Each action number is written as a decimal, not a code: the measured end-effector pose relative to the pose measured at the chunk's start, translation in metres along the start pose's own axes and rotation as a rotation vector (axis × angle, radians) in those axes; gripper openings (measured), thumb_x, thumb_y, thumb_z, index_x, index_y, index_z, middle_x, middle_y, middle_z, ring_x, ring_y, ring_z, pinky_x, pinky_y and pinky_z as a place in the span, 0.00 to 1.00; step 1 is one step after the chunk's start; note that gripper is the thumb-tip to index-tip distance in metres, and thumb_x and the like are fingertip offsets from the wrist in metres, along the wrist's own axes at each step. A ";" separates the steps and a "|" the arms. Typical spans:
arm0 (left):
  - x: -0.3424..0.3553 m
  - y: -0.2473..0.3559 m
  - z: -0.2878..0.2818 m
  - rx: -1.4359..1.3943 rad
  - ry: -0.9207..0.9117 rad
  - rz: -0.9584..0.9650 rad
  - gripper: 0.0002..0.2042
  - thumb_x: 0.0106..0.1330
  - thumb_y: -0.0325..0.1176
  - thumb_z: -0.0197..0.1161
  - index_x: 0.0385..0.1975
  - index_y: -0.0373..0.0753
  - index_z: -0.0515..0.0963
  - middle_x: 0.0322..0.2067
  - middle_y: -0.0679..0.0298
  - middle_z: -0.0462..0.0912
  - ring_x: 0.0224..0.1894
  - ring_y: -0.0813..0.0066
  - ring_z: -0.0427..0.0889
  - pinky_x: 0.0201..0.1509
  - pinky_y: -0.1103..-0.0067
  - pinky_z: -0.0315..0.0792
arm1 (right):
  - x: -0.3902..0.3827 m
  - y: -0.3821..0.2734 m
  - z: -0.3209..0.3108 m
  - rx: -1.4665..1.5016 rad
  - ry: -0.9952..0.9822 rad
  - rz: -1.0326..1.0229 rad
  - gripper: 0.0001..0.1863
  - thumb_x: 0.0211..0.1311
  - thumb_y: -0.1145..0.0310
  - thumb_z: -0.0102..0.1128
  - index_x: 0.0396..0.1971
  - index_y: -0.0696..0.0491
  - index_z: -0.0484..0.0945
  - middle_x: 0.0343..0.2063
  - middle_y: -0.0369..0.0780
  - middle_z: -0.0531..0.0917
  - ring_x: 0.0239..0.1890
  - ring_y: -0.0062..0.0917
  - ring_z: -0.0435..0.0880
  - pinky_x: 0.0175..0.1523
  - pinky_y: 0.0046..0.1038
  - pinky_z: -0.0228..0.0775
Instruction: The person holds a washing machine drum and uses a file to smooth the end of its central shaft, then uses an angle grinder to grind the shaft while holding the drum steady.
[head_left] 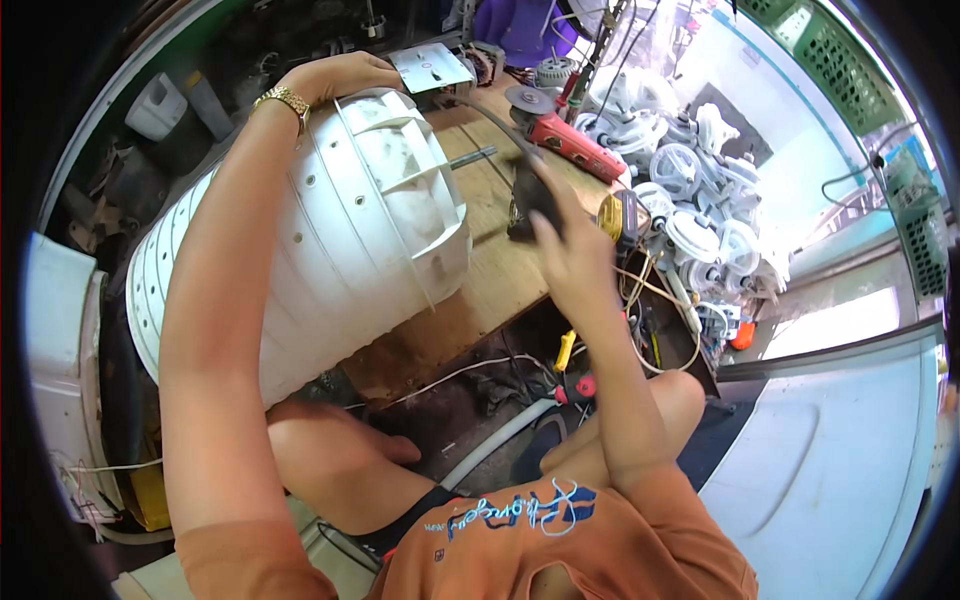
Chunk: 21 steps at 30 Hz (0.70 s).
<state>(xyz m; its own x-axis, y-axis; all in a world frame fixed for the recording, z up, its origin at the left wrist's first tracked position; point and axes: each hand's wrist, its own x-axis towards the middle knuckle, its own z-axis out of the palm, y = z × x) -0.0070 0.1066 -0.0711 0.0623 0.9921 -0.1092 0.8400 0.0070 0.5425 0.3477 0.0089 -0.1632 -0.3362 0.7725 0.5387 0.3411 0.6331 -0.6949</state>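
Note:
A large white washing machine tub (330, 240) lies on its side, with rows of small holes, ribs at its right end and a metal shaft (474, 157) sticking out. My left hand (345, 78) rests over the tub's top, fingers stretched along it, their tips close to a pale printed plate (432, 68). My right hand (572, 245), smeared by motion, is closed around a dark object (530, 200) right of the shaft. Its kind is too blurred to tell. A black cord or strip (490, 118) runs up from near it.
Under the tub is a wooden board (505, 265). A red angle grinder (572, 142) lies beyond my right hand, near a yellow-and-black item (619, 217). White plastic pulley-like parts (690, 220) are heaped at the right. A yellow-handled tool (565, 350) and grey hose (500, 437) are below.

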 end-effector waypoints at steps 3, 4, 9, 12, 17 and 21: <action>-0.004 0.011 -0.006 0.022 -0.006 -0.109 0.15 0.69 0.45 0.62 0.31 0.38 0.84 0.25 0.74 0.78 0.31 0.84 0.71 0.42 0.81 0.70 | -0.047 -0.020 -0.048 0.162 -0.042 0.049 0.32 0.64 0.82 0.57 0.69 0.50 0.69 0.60 0.49 0.80 0.63 0.41 0.80 0.67 0.35 0.69; -0.004 0.010 -0.008 0.043 -0.009 -0.078 0.15 0.69 0.45 0.62 0.32 0.38 0.84 0.26 0.74 0.79 0.31 0.84 0.72 0.42 0.81 0.70 | -0.044 -0.020 -0.041 0.089 -0.062 0.062 0.32 0.63 0.84 0.56 0.69 0.53 0.69 0.61 0.45 0.80 0.65 0.35 0.79 0.70 0.33 0.66; 0.016 0.022 -0.003 0.044 -0.054 0.143 0.17 0.70 0.45 0.61 0.34 0.35 0.83 0.30 0.71 0.82 0.35 0.83 0.73 0.45 0.81 0.71 | 0.038 0.043 0.027 -0.011 0.035 -0.032 0.30 0.67 0.75 0.57 0.69 0.46 0.69 0.60 0.49 0.80 0.59 0.44 0.81 0.61 0.36 0.73; -0.008 -0.012 -0.008 0.041 0.019 0.032 0.17 0.70 0.46 0.61 0.33 0.35 0.83 0.28 0.71 0.80 0.34 0.84 0.72 0.45 0.81 0.70 | -0.022 -0.007 -0.009 0.037 -0.042 0.071 0.30 0.66 0.77 0.56 0.69 0.46 0.69 0.60 0.48 0.80 0.60 0.42 0.81 0.63 0.35 0.72; -0.001 0.012 -0.009 0.031 -0.053 -0.023 0.16 0.69 0.44 0.62 0.31 0.34 0.83 0.25 0.72 0.77 0.32 0.84 0.71 0.43 0.78 0.69 | -0.010 -0.006 -0.010 -0.065 -0.019 0.045 0.30 0.65 0.78 0.57 0.69 0.50 0.69 0.60 0.52 0.79 0.61 0.44 0.81 0.64 0.36 0.71; 0.016 0.007 0.001 -0.048 0.002 -0.043 0.15 0.67 0.44 0.62 0.32 0.36 0.84 0.27 0.73 0.80 0.33 0.84 0.72 0.44 0.79 0.69 | 0.028 0.037 0.033 0.004 0.037 -0.011 0.31 0.64 0.78 0.58 0.69 0.49 0.69 0.59 0.52 0.79 0.61 0.45 0.81 0.63 0.37 0.71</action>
<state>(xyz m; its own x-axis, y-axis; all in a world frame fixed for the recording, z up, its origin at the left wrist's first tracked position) 0.0003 0.1224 -0.0694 0.0253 0.9909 -0.1320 0.8153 0.0560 0.5763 0.3217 0.0527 -0.1901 -0.3075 0.7671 0.5631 0.3340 0.6411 -0.6910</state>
